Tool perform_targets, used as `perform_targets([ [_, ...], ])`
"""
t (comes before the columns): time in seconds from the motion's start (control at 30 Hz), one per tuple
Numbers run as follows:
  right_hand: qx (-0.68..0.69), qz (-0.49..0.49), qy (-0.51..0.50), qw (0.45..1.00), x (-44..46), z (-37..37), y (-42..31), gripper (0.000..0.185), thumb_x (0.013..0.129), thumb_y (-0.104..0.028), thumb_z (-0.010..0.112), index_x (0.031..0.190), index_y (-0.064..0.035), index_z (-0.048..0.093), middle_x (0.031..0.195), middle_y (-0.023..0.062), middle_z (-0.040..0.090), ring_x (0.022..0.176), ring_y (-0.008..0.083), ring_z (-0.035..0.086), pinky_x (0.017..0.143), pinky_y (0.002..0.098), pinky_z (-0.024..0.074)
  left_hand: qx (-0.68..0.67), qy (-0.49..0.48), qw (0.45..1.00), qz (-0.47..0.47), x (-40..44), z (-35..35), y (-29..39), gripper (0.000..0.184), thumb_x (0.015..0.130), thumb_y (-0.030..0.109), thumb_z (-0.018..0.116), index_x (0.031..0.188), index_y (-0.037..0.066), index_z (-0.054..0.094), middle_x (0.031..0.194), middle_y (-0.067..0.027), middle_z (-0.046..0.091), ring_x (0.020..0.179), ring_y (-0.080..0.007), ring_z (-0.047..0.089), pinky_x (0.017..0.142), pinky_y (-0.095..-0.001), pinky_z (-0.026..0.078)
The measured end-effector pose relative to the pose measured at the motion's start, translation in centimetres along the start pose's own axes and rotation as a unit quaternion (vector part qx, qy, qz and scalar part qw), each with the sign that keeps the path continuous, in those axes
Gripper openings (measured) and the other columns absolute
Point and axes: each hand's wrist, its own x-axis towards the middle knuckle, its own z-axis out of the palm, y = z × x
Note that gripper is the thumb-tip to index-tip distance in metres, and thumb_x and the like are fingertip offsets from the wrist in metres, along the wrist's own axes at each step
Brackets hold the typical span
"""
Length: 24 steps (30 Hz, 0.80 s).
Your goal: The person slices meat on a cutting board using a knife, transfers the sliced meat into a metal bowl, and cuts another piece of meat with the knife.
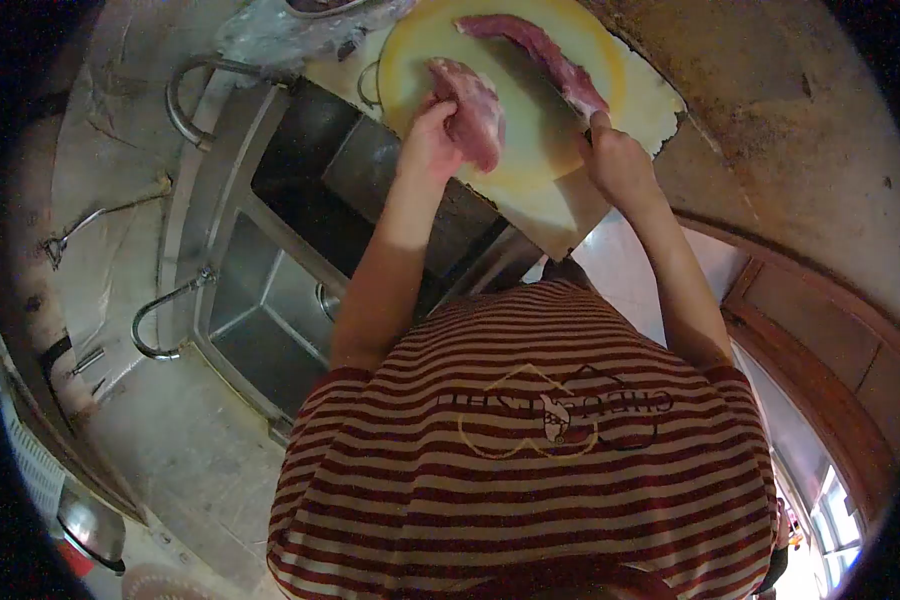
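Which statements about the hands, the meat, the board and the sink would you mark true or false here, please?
1. The left hand holds a piece of meat. True.
2. The cutting board is square. False: it is round.
3. A long strip of meat lies on the board. True.
4. The right hand is empty. False: it grips a dark handle.
5. The sink lies right of the board in the picture. False: it lies left.

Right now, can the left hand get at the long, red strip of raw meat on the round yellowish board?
Probably not freely: the left hand holds a thick, pink chunk of raw meat. Bare board otherwise lies between that hand and the strip.
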Motion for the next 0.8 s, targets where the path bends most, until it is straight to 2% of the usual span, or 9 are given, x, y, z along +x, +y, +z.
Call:
perform_targets([
  [0.1, 0.006, -0.015, 0.021, 1.000, 0.2, 0.5, 0.5, 0.028, 0.088, -0.023, 0.052, 0.096, 0.0022, 0.043, 0.071, 0.0267, 0.060, 0.068, 0.0427, 0.061, 0.060, 0.0514, 0.0473, -0.045, -0.021, 0.998, 0.029, 0.4, 1.2, -0.7, 0.038, 0.079, 0.000, 0.055, 0.116, 0.008, 0.048, 0.108, -0.0086, 0.056, 0.100, -0.0235, 0.056, 0.086, -0.0391, 0.047],
  [0.2, 0.007, -0.016, 0.018, 1.000, 0.1, 0.1, 0.1, 0.029, 0.088, -0.023, 0.052, 0.097, 0.0030, 0.043, 0.071, 0.0271, 0.060, 0.068, 0.0433, 0.060, 0.060, 0.0517, 0.0467, 0.088, 0.054, 0.987, 0.122, 2.1, -0.1, -1.9, 0.037, 0.079, 0.006, 0.061, 0.115, 0.007, 0.048, 0.106, -0.0073, 0.056, 0.099, -0.0251, 0.056, 0.084, -0.0378, 0.047],
  [0.27, 0.013, -0.012, 0.019, 1.000, 0.3, 0.3, 0.2, 0.029, 0.088, -0.023, 0.052, 0.097, 0.0030, 0.043, 0.071, 0.0274, 0.060, 0.069, 0.0436, 0.060, 0.060, 0.0519, 0.0467, 0.517, 0.216, 0.772, 0.301, 3.6, -1.8, -2.7, 0.033, 0.079, 0.010, 0.064, 0.109, 0.004, 0.053, 0.107, -0.0092, 0.056, 0.084, -0.0238, 0.059, 0.076, -0.0351, 0.051],
  [0.3, 0.022, -0.004, 0.021, 1.000, 0.4, 0.4, 0.4, 0.029, 0.088, -0.023, 0.052, 0.097, 0.0030, 0.043, 0.072, 0.0277, 0.060, 0.070, 0.0440, 0.060, 0.061, 0.0522, 0.0466, 0.516, 0.214, 0.773, 0.302, 3.2, -0.8, -2.4, 0.033, 0.079, 0.010, 0.064, 0.109, 0.004, 0.053, 0.107, -0.0092, 0.056, 0.084, -0.0238, 0.059, 0.076, -0.0351, 0.051],
  [0.37, 0.022, 0.000, 0.013, 1.000, 0.3, -0.3, 0.7, 0.029, 0.088, -0.024, 0.051, 0.097, 0.0026, 0.043, 0.073, 0.0277, 0.060, 0.072, 0.0439, 0.060, 0.062, 0.0523, 0.0463, 0.649, 0.227, 0.656, 0.312, 0.9, 1.7, -1.3, 0.042, 0.076, 0.011, 0.066, 0.113, 0.003, 0.049, 0.101, -0.0124, 0.055, 0.094, -0.0322, 0.054, 0.078, -0.0369, 0.046],
  [0.5, 0.086, 0.003, -0.003, 0.996, -1.0, -2.3, -0.2, 0.030, 0.090, -0.028, 0.051, 0.096, 0.0008, 0.046, 0.074, 0.0269, 0.060, 0.074, 0.0444, 0.059, 0.062, 0.0516, 0.0450, 0.622, 0.167, 0.626, 0.439, 0.5, -1.5, -1.5, 0.045, 0.071, 0.009, 0.067, 0.114, 0.010, 0.054, 0.112, -0.0143, 0.051, 0.096, -0.0294, 0.053, 0.073, -0.0408, 0.047],
  [0.57, 0.119, 0.014, -0.007, 0.993, -2.4, -2.3, -0.5, 0.031, 0.090, -0.029, 0.051, 0.095, 0.0006, 0.047, 0.072, 0.0256, 0.059, 0.069, 0.0427, 0.059, 0.060, 0.0495, 0.0450, 0.821, -0.018, 0.378, 0.429, -2.6, 0.3, -2.0, 0.053, 0.066, 0.008, 0.065, 0.117, 0.018, 0.055, 0.115, -0.0136, 0.050, 0.108, -0.0330, 0.045, 0.086, -0.0455, 0.040],
  [0.67, 0.173, 0.044, -0.038, 0.983, -2.9, -1.6, -0.5, 0.033, 0.090, -0.032, 0.051, 0.094, 0.0005, 0.048, 0.073, 0.0244, 0.060, 0.070, 0.0419, 0.060, 0.061, 0.0483, 0.0453, 0.846, -0.131, 0.311, 0.412, -2.0, 0.9, -3.0, 0.055, 0.066, 0.008, 0.063, 0.119, 0.023, 0.055, 0.117, -0.0111, 0.050, 0.115, -0.0326, 0.040, 0.095, -0.0471, 0.031],
  [0.8, 0.244, 0.066, -0.028, 0.967, -3.0, -1.4, -0.7, 0.033, 0.089, -0.032, 0.054, 0.092, 0.0001, 0.048, 0.076, 0.0248, 0.060, 0.073, 0.0425, 0.059, 0.062, 0.0469, 0.0453, 0.870, -0.120, 0.273, 0.394, 1.2, 1.9, -1.9, 0.045, 0.069, 0.009, 0.061, 0.113, 0.019, 0.057, 0.119, -0.0083, 0.050, 0.113, -0.0304, 0.043, 0.093, -0.0462, 0.033],
])
